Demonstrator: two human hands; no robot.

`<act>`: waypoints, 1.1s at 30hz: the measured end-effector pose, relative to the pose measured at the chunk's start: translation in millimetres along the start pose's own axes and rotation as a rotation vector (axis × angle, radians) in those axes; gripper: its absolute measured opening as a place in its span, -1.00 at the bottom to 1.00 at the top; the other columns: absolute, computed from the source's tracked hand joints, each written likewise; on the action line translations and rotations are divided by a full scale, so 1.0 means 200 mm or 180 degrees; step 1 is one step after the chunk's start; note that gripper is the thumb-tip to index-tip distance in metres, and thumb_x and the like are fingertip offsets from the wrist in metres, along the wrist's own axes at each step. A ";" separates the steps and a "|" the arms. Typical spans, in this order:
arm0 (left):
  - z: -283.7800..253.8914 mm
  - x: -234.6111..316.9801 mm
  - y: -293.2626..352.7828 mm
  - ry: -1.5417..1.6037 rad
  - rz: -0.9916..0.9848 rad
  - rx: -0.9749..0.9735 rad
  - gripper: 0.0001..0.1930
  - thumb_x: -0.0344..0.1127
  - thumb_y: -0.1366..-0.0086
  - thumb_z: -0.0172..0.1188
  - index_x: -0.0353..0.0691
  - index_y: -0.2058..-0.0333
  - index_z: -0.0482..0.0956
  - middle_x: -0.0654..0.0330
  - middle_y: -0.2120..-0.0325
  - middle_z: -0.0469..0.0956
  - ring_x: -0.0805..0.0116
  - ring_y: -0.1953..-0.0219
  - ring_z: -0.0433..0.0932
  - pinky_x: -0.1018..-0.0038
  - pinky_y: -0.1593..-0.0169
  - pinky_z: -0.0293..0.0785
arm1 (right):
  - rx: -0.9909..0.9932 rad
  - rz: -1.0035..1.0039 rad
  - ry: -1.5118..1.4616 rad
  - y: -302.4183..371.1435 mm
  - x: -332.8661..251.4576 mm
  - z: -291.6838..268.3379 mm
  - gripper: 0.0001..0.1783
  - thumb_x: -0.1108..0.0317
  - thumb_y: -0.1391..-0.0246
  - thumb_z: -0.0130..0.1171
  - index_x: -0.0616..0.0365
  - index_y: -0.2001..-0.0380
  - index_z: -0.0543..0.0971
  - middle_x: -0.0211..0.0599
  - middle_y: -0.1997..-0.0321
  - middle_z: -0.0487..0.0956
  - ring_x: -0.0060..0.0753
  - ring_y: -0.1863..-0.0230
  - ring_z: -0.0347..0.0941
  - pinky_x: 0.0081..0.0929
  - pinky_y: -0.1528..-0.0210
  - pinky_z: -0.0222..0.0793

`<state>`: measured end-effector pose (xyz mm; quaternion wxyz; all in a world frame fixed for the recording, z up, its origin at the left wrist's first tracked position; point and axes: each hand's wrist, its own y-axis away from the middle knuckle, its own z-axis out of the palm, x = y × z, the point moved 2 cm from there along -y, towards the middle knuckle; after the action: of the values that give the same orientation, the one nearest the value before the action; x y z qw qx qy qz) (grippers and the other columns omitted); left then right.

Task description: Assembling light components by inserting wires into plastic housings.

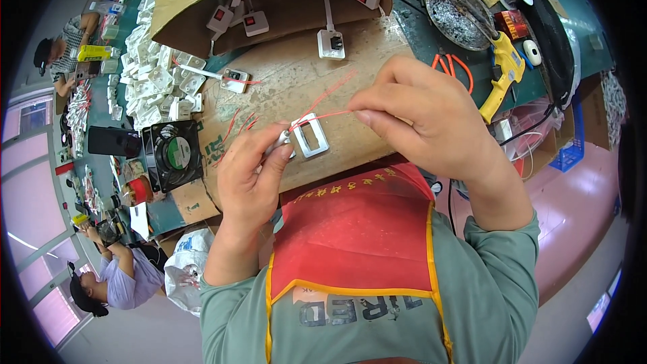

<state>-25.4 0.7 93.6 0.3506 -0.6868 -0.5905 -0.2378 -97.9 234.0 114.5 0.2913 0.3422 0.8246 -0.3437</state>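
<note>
Over the front of the wooden board, my left hand (248, 174) is closed, pinching a small white part (284, 137) between thumb and fingers. Its far side is hidden by the fingers. Thin red wires (326, 116) run from this part up to the right. My right hand (426, 116) pinches the end of one between thumb and forefinger, so that wire looks stretched; another sticks out loose above it. Just right of the left fingertips lies a white rectangular frame (321, 133). Several loose red wires (232, 121) lie beyond my left hand.
An open cardboard box (185, 10) holds white switch units at the back. White housings (148, 84) are heaped left, behind a black fan (172, 155). To the right are a yellow soldering gun (504, 71) and a metal dish (438, 10). Two other people are at far left.
</note>
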 end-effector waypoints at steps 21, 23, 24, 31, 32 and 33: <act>0.06 0.02 0.03 0.1445 -0.1324 -0.0323 -0.70 -0.51 -0.18 0.25 -0.32 0.08 0.53 0.25 0.41 0.57 0.56 0.42 0.52 0.63 0.35 0.46 | 0.0059 0.0064 -0.0647 -0.02 -0.03 0.10 -0.75 0.37 0.04 0.29 0.22 0.25 0.59 -0.29 0.42 0.54 -0.45 0.42 0.46 -0.51 0.35 0.37; 0.07 0.02 0.03 0.1604 -0.1308 -0.0343 -0.70 -0.52 -0.18 0.25 -0.32 0.08 0.53 0.25 0.41 0.57 0.57 0.42 0.52 0.65 0.34 0.46 | -0.0289 0.1338 -0.1772 -0.02 0.02 0.17 -0.73 0.28 -0.15 0.17 0.27 0.20 0.57 -0.47 0.41 0.53 -0.71 0.41 0.41 -0.63 0.37 0.34; 0.08 0.02 0.03 0.1545 -0.1281 -0.0451 -0.69 -0.53 -0.18 0.25 -0.33 0.07 0.52 0.25 0.41 0.57 0.57 0.42 0.52 0.65 0.34 0.46 | -0.0282 0.1341 -0.1763 -0.04 0.03 0.17 -0.73 0.28 -0.15 0.17 0.27 0.20 0.57 -0.47 0.41 0.53 -0.71 0.41 0.41 -0.63 0.37 0.34; 0.11 0.01 0.04 0.2014 -0.1587 -0.0720 -0.66 -0.52 -0.21 0.23 -0.35 0.02 0.47 0.23 0.40 0.56 0.55 0.44 0.51 0.63 0.38 0.48 | -0.0071 0.1597 -0.2766 -0.11 0.05 0.22 -0.79 0.30 -0.16 0.16 0.24 0.25 0.58 -0.52 0.43 0.51 -0.74 0.47 0.36 -0.71 0.41 0.28; 0.11 0.01 0.03 0.2014 -0.1601 -0.0720 -0.66 -0.52 -0.21 0.23 -0.35 0.02 0.47 0.23 0.40 0.56 0.55 0.44 0.51 0.63 0.38 0.48 | -0.0252 0.1307 -0.2396 -0.11 0.05 0.23 -0.79 0.30 -0.15 0.17 0.24 0.26 0.57 -0.52 0.44 0.51 -0.74 0.47 0.36 -0.71 0.41 0.28; 0.12 0.01 0.02 0.2134 -0.1667 -0.0700 -0.67 -0.51 -0.21 0.22 -0.36 0.03 0.47 0.22 0.40 0.56 0.54 0.46 0.52 0.63 0.39 0.49 | -0.0429 0.1019 -0.2025 -0.11 0.04 0.25 -0.79 0.30 -0.15 0.17 0.24 0.26 0.57 -0.52 0.45 0.51 -0.73 0.47 0.36 -0.71 0.42 0.27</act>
<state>-23.1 19.1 78.9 0.3757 -0.4320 -0.5694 -0.5899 -108.1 186.5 86.3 0.6054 0.3228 0.6495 -0.3279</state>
